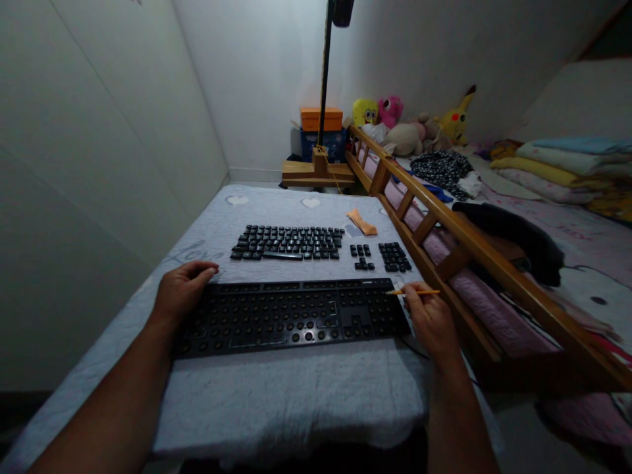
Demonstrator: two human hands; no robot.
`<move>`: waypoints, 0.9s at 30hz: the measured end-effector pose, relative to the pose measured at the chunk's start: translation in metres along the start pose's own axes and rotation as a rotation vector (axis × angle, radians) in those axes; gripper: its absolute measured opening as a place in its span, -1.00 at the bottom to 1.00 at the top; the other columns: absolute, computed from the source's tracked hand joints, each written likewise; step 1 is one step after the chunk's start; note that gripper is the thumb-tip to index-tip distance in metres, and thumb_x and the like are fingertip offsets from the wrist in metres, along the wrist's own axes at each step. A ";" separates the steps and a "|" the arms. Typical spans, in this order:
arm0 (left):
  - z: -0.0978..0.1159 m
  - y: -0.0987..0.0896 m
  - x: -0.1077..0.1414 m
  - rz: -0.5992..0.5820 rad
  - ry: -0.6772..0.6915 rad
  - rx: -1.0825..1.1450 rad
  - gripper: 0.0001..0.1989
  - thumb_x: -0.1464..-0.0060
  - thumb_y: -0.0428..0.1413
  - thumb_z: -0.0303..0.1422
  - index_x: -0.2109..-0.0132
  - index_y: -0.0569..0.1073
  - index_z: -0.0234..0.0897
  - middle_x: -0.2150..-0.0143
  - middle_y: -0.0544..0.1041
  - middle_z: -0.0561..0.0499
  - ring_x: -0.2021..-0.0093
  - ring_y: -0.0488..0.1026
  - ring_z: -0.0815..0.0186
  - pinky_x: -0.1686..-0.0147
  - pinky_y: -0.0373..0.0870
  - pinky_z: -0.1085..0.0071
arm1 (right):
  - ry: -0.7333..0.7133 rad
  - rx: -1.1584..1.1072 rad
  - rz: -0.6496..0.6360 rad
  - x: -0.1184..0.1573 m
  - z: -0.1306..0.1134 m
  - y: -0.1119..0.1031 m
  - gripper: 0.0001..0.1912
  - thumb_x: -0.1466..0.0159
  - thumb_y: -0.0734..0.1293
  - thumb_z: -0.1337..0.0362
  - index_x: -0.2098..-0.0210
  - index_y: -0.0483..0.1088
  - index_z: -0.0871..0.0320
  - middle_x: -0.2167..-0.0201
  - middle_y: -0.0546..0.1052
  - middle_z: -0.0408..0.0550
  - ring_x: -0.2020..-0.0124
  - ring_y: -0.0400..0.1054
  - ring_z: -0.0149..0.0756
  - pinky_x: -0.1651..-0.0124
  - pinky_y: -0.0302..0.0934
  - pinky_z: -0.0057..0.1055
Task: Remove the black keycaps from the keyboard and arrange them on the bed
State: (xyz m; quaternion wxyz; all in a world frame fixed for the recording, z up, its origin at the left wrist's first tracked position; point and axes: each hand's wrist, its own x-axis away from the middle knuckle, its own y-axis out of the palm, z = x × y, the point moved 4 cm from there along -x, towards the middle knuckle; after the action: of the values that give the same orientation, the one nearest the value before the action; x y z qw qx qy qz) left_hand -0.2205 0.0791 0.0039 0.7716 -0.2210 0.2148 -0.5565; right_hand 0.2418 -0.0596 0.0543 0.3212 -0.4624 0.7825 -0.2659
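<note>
A black keyboard base (291, 316) without keycaps lies on the cloth-covered table. My left hand (185, 288) rests at its upper left corner, thumb and fingers together; what they hold, if anything, is too small to name. Between the fingertips of my right hand (428, 316) is a thin orange brush (424, 291), its tip touching the upper right part of the base. Behind the base, loose black keycaps (291, 243) are laid out in keyboard order, with smaller groups of keycaps (394, 257) to the right. An orange cloth (363, 222) lies behind these.
The table (276, 395) has a pale cloth with heart prints. A wooden bed rail (444, 227) runs along its right side, with bedding and plush toys beyond. At the far end are a wooden stand (318, 172) with a dark pole and an orange box (320, 119).
</note>
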 end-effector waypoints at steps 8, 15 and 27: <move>-0.002 0.001 -0.002 -0.015 0.000 -0.019 -0.56 0.18 0.12 -0.09 0.21 0.58 -0.29 0.15 0.62 -0.11 0.04 0.50 0.05 -0.07 0.34 0.22 | 0.048 0.001 0.011 -0.002 0.006 -0.010 -0.57 -0.32 0.11 -0.04 0.44 0.39 0.11 0.59 0.44 -0.11 0.48 0.36 -0.21 0.34 0.16 -0.36; -0.006 0.001 -0.003 -0.014 0.013 -0.022 -0.57 0.17 0.11 -0.07 0.22 0.58 -0.28 0.18 0.61 -0.08 0.07 0.51 0.08 -0.05 0.33 0.23 | 0.002 -0.071 0.037 -0.003 0.004 0.004 -0.62 -0.33 0.12 -0.02 0.35 0.38 0.11 0.54 0.45 -0.11 0.44 0.37 -0.21 0.30 0.20 -0.34; -0.007 0.002 -0.005 -0.017 0.027 -0.010 -0.56 0.18 0.11 -0.06 0.23 0.57 -0.28 0.17 0.61 -0.10 0.06 0.51 0.05 -0.05 0.32 0.21 | -0.006 -0.017 0.047 -0.007 0.002 -0.001 -0.60 -0.32 0.09 -0.02 0.36 0.36 0.11 0.53 0.46 -0.08 0.43 0.37 -0.19 0.30 0.17 -0.34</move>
State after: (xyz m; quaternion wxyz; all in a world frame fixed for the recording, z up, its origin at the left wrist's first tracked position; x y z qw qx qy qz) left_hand -0.2243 0.0835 -0.0027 0.7627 -0.2192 0.2259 -0.5649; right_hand 0.2466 -0.0543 0.0553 0.3256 -0.4474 0.7944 -0.2505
